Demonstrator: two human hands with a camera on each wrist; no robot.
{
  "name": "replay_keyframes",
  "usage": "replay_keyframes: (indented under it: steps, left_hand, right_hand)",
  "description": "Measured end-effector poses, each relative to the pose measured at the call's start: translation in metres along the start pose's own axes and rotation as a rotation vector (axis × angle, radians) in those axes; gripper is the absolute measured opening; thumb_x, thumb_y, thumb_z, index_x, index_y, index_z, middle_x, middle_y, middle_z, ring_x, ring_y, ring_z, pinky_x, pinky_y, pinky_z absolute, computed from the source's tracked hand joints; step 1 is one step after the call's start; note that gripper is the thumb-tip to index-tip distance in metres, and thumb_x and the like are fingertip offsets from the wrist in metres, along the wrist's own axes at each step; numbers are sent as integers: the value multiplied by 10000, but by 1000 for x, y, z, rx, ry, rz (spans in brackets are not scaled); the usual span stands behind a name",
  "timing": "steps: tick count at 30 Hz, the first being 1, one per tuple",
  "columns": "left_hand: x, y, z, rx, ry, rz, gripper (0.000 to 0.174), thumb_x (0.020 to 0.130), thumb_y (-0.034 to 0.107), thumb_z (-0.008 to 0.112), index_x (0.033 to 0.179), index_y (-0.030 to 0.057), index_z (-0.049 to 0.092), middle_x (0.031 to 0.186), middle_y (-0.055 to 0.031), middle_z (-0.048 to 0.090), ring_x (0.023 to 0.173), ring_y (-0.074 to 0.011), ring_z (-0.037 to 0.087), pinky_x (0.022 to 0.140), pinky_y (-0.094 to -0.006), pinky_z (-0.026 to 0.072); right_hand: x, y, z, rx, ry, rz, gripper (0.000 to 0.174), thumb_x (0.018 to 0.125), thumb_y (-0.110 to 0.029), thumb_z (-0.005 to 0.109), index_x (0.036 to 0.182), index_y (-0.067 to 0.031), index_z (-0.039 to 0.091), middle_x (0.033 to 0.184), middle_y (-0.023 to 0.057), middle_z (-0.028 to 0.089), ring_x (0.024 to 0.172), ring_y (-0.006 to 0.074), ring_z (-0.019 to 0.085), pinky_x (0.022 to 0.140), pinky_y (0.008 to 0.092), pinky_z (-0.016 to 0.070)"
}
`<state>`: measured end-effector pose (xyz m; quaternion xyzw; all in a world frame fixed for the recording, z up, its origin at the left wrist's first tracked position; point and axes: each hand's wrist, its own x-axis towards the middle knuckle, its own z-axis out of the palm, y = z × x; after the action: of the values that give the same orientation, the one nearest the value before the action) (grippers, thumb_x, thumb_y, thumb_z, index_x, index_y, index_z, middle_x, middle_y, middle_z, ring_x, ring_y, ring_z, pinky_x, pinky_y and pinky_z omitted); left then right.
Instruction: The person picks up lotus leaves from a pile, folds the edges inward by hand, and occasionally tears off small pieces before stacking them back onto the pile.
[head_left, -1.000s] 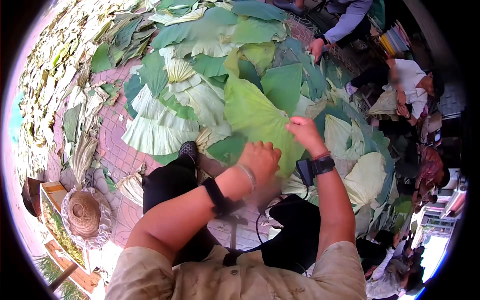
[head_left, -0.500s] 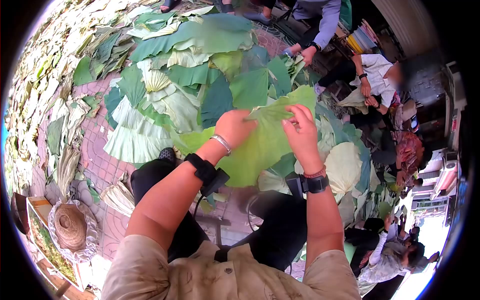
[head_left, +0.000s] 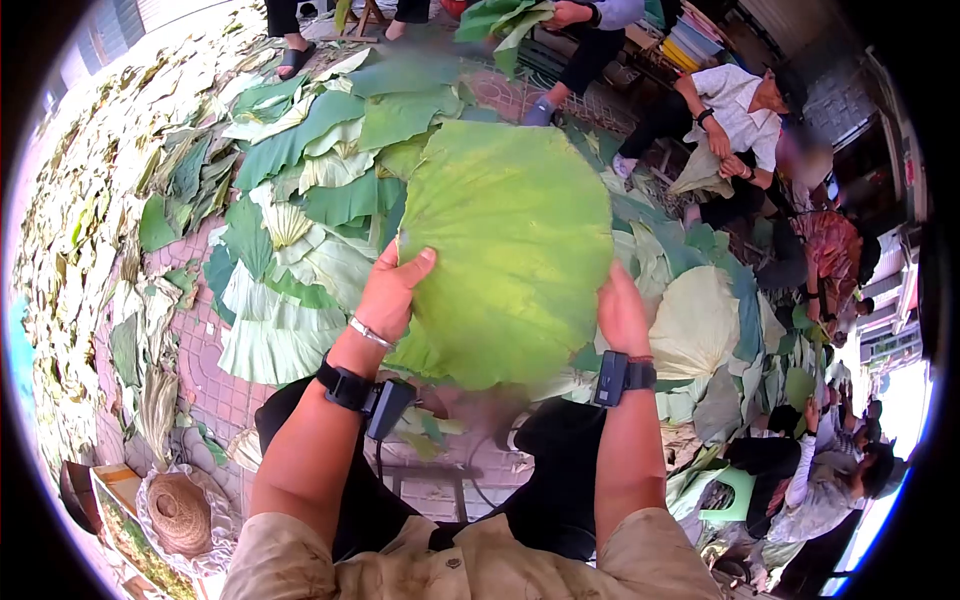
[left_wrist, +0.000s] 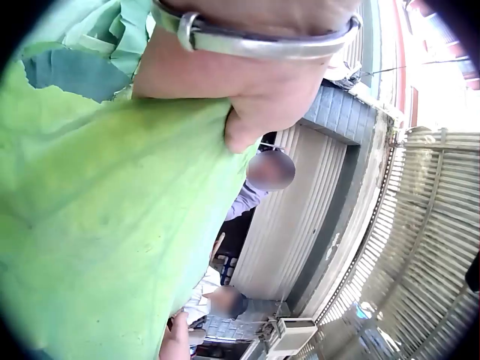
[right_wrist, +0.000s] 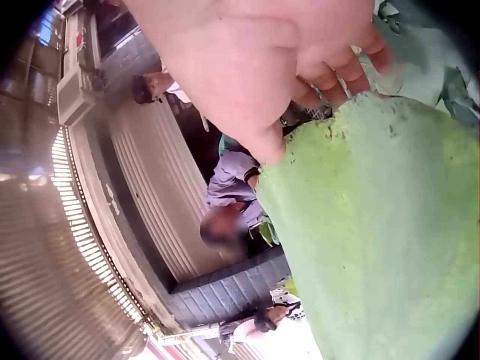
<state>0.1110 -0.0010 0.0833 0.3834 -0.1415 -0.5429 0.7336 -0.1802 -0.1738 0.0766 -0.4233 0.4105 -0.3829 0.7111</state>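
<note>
A large yellow-green lotus leaf (head_left: pixel 510 250) is spread upright between the two hands, facing the wearer. My left hand (head_left: pixel 388 295) grips its left edge, thumb laid over the near face and the other fingers behind it. At the opposite edge my right hand (head_left: pixel 625 312) holds the rim. From the right wrist view, the right thumb (right_wrist: pixel 270 142) meets the edge of the leaf (right_wrist: pixel 382 217), with the fingers on its far side. The left wrist view shows the leaf (left_wrist: pixel 112 225) stretched away from the left hand (left_wrist: pixel 225 90).
Layered lotus leaves (head_left: pixel 285 325) cover the paving ahead; drier ones (head_left: pixel 110 190) spread out at left. A straw hat (head_left: pixel 180 512) lies beside a planter box (head_left: pixel 130 530) at lower left. Other people sit along the right, one in a white shirt (head_left: pixel 738 110). A green stool (head_left: pixel 730 495) stands lower right.
The leaf was handled low and folded over, then turned and opened out flat. My hands have moved apart to opposite edges, the left one shifting left.
</note>
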Motion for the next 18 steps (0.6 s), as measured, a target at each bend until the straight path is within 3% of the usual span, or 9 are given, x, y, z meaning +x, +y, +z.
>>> replay_keyframes:
  steps: [2, 5, 8, 11, 14, 15, 18]
  left_hand:
    - [-1, -3, 6, 12, 12, -12, 318, 900, 65, 589, 1214, 99, 545, 1076, -19, 632, 939, -148, 606, 822, -309, 490]
    - [-2, -12, 8, 28, 9, -25, 335, 907, 50, 568, 1237, 98, 536, 1102, -23, 629, 962, -144, 605, 842, -309, 486]
    - [-1, -26, 8, 12, -5, -79, 330, 911, 44, 562, 1237, 86, 536, 1114, -13, 625, 968, -135, 600, 850, -301, 476]
    - [4, -48, -9, 214, 46, -237, 410, 885, 130, 628, 1262, 43, 491, 1161, -69, 598, 1031, -196, 582, 891, -326, 461]
    - [17, -104, -48, 989, 272, 129, 602, 836, 192, 675, 1333, -7, 400, 1253, -165, 528, 1135, -273, 527, 949, -368, 427]
    - [2, -93, -21, 1235, 392, 190, 743, 775, 203, 702, 1368, -38, 325, 1331, -257, 420, 1234, -355, 424, 1016, -411, 360]
    - [-7, -83, 1, 1428, 207, 408, 733, 746, 182, 706, 1357, -10, 348, 1357, -288, 360, 1278, -405, 346, 1052, -428, 309]
  right_hand:
    - [3, -14, 6, 242, -188, -21, 355, 938, -257, 537, 1205, -23, 530, 1177, 82, 594, 1022, 182, 575, 906, 337, 432]
    - [4, -19, -2, 108, -181, -91, 334, 932, -170, 534, 1238, -37, 524, 1199, 93, 589, 1082, 186, 556, 943, 333, 418]
    - [5, -12, 0, 28, -44, -157, 262, 894, -69, 570, 1145, 1, 593, 1085, 72, 650, 964, 144, 606, 870, 285, 460]
    - [-1, -18, 9, -97, 15, -201, 225, 889, -55, 567, 1096, 16, 619, 1021, 53, 668, 889, 121, 615, 817, 263, 478]
    - [-2, -12, 13, -303, 32, -260, 202, 888, -59, 567, 1060, 28, 628, 1015, 38, 664, 851, 92, 604, 753, 247, 483]
    - [-3, -11, 15, -401, 18, -265, 194, 884, -63, 571, 1049, 19, 632, 985, 44, 666, 834, 98, 605, 738, 250, 481]
    - [-1, -1, 20, -725, -48, -357, 177, 867, -66, 575, 1024, -16, 640, 905, 75, 664, 786, 150, 614, 697, 276, 479]
